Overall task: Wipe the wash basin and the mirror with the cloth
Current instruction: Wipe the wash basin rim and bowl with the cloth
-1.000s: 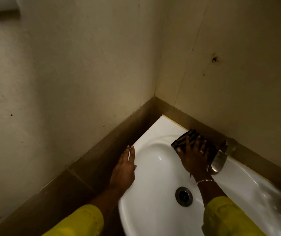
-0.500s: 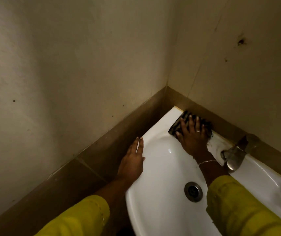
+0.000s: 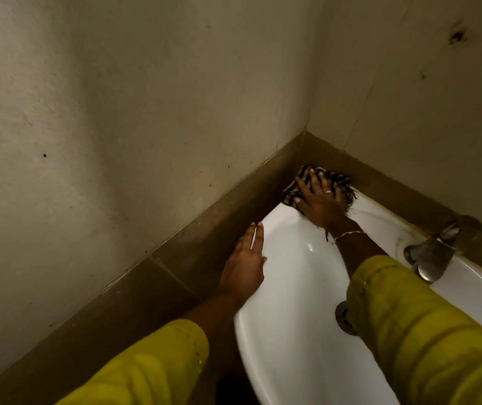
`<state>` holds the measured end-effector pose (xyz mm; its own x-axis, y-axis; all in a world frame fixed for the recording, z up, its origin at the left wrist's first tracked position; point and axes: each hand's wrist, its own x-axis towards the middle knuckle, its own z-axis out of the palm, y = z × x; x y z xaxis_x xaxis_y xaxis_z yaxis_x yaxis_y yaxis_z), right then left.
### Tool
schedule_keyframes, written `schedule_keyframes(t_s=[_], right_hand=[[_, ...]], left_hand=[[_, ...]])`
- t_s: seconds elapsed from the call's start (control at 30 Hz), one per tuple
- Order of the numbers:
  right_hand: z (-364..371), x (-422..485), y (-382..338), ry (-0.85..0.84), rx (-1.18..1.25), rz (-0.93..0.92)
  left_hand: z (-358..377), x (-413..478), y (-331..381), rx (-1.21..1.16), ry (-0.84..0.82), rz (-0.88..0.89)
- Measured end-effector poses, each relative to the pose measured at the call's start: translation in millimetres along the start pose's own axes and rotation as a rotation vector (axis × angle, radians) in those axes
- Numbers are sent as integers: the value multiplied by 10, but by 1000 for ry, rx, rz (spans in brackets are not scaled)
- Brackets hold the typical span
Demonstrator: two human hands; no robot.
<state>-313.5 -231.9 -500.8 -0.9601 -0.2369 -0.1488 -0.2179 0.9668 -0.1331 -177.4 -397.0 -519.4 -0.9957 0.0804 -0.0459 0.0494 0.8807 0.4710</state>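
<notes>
The white glossy wash basin (image 3: pixel 292 302) sits in the wall corner. The dark striped cloth (image 3: pixel 310 178) lies crumpled on its far corner rim, against the brown tile band, partly covered.

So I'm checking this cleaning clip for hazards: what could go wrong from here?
The right hand presses the cloth into the basin's far corner, so its sleeve may drag through the bowl or snag the tap. The left hand leans flat on the glossy rim and could slip.
</notes>
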Motion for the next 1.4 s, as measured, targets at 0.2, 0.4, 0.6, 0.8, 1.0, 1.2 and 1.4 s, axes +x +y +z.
schedule_keyframes(t_s=[0.2,0.4,0.6,0.8,1.0,1.2,1.4], right_hand=[[130,-196,-350,51,28,-93],[230,-408,-485,130,86,-110],[207,-520,-231,170,122,121],[220,-901,278,213,54,366],[286,-1131,320,191,95,508],[218,-850,206,257,108,534],[127,-534,81,208,124,400]], left_hand=[[16,3,-27,22,-3,-4],[17,6,-26,25,-3,-38],[-13,9,-14,20,-14,-41],[-35,2,-4,-30,-24,-70],[-24,-18,18,-56,-18,-89],[-19,8,2,-67,-17,-96],[-4,6,-6,-55,-11,-87]])
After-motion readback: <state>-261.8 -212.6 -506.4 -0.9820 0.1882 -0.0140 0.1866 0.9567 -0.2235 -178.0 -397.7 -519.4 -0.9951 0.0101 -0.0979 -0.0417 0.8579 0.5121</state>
